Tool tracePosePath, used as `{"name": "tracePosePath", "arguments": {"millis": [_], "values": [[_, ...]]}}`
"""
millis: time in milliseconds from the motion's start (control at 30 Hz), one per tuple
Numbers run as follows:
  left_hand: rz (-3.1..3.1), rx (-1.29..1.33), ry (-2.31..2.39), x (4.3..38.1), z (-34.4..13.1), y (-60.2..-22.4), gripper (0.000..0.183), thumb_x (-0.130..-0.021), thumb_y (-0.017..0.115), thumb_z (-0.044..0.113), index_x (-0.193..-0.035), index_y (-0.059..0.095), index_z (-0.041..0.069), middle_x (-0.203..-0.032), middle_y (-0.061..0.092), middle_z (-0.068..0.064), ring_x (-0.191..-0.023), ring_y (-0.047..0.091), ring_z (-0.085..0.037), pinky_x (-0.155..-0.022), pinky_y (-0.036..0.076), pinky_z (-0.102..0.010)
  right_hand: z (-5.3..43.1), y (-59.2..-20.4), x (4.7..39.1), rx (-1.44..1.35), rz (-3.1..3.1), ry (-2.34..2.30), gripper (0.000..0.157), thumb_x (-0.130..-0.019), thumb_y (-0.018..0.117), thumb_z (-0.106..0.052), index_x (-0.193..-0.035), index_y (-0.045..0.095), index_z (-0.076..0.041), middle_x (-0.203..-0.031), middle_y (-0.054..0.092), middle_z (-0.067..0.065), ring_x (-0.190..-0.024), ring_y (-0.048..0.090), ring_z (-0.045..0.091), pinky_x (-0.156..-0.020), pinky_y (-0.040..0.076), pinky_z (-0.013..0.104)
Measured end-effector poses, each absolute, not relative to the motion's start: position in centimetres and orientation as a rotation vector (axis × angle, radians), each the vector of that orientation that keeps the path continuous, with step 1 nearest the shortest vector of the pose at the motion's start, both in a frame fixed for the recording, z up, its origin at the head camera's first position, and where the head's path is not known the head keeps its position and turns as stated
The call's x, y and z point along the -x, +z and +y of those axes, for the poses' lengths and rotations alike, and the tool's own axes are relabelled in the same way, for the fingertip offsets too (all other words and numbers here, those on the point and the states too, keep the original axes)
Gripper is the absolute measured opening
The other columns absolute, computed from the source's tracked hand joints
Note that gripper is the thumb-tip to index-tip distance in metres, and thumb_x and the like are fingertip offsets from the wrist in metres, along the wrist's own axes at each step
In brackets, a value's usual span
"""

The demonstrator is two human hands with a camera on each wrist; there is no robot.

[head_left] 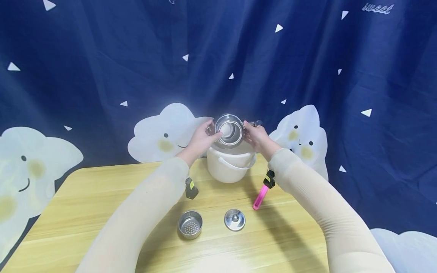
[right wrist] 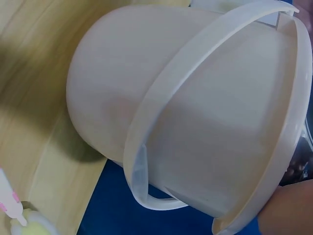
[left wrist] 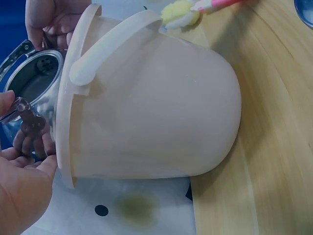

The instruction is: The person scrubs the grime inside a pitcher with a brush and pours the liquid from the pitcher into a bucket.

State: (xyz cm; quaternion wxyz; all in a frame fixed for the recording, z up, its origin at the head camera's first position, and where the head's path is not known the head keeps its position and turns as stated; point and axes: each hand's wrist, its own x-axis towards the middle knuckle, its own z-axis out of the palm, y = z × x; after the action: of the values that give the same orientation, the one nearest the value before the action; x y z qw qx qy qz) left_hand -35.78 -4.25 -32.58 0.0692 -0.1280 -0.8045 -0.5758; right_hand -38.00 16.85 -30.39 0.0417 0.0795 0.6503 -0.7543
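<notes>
Both hands hold a lidless stainless-steel teapot [head_left: 235,133] over the mouth of a white bucket [head_left: 227,170], the pot's opening facing me. My left hand [head_left: 200,140] grips the pot's left side, thumb near the rim. On the opposite side my right hand [head_left: 256,135] grips it, with a dark handle or fitting showing beyond the fingers. In the left wrist view, the steel teapot [left wrist: 46,105] has a metal bracket near the left fingers, close to the bucket's rim. The bucket hides most of the pot in the right wrist view.
On the wooden table [head_left: 112,197] stand a perforated steel infuser basket [head_left: 190,226] and a round steel lid [head_left: 235,220] with a knob. A pink-handled brush [head_left: 261,198] with a yellow sponge head [left wrist: 178,13] lies right of the bucket. A blue cloud-patterned curtain [head_left: 143,49] hangs behind.
</notes>
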Motion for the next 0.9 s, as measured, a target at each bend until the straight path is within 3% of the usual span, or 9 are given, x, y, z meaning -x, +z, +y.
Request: {"name": "tracePosePath", "arguments": {"millis": [100, 167, 367, 467, 633, 900], "values": [[-2.432, 0.403, -1.704, 35.64, -4.28, -32.4, 0.076, -0.093, 0.073, 0.02, -0.155, 0.031, 0.002, -0.148, 0.047, -0.017, -0.126, 0.052, -0.031, -0.108, 0.044, -0.04, 16.88, -30.31, 37.88, -0.229, 1.98, -2.327, 0.044, -0.106, 0.051, -0.027, -0.14, 0.043, 0.0, -0.115, 0.061, 0.008, -0.131, 0.053, 0.025, -0.104, 0.048, 0.028], [-2.437, 0.417, -1.687, 35.63, -4.36, -32.38, 0.077, -0.093, 0.073, 0.02, -0.155, 0.031, 0.003, -0.146, 0.048, -0.017, -0.125, 0.053, -0.031, -0.108, 0.044, -0.04, 16.88, -30.29, 37.83, -0.221, 1.976, -2.339, 0.039, -0.105, 0.052, -0.027, -0.134, 0.046, -0.002, -0.107, 0.062, 0.004, -0.128, 0.055, 0.024, -0.104, 0.048, 0.028], [-2.452, 0.474, -1.629, 35.69, -4.49, -32.56, 0.082, -0.092, 0.075, 0.022, -0.156, 0.028, 0.003, -0.141, 0.052, -0.017, -0.123, 0.055, -0.03, -0.108, 0.044, -0.038, 17.09, -30.55, 37.84, -0.197, 1.917, -2.411, 0.016, -0.104, 0.054, -0.025, -0.11, 0.053, -0.01, -0.088, 0.064, -0.003, -0.1, 0.062, 0.015, -0.101, 0.049, 0.027], [-2.447, 0.495, -1.629, 35.71, -4.52, -32.73, 0.085, -0.09, 0.077, 0.023, -0.157, 0.027, 0.003, -0.15, 0.046, -0.016, -0.13, 0.052, -0.03, -0.112, 0.041, -0.035, 17.18, -30.74, 37.87, -0.189, 1.879, -2.457, 0.014, -0.103, 0.056, -0.025, -0.106, 0.055, -0.011, -0.086, 0.064, -0.004, -0.086, 0.062, 0.008, -0.098, 0.051, 0.025], [-2.434, 0.531, -1.667, 35.63, -4.53, -32.89, 0.091, -0.087, 0.08, 0.021, -0.157, 0.025, 0.003, -0.16, 0.033, -0.014, -0.139, 0.044, -0.032, -0.115, 0.037, -0.035, 17.24, -30.87, 37.89, -0.183, 1.84, -2.505, 0.013, -0.103, 0.058, -0.024, -0.104, 0.055, -0.012, -0.088, 0.064, -0.005, -0.082, 0.061, 0.006, -0.091, 0.052, 0.022], [-2.439, 0.557, -1.643, 35.24, -4.74, -32.84, 0.091, -0.087, 0.079, 0.015, -0.158, 0.023, 0.003, -0.156, 0.037, -0.017, -0.14, 0.043, -0.031, -0.114, 0.038, -0.031, 17.32, -30.53, 37.73, -0.218, 1.783, -2.504, 0.01, -0.102, 0.06, -0.024, -0.099, 0.058, -0.014, -0.082, 0.067, -0.007, -0.081, 0.063, 0.005, -0.092, 0.05, 0.024]]}}
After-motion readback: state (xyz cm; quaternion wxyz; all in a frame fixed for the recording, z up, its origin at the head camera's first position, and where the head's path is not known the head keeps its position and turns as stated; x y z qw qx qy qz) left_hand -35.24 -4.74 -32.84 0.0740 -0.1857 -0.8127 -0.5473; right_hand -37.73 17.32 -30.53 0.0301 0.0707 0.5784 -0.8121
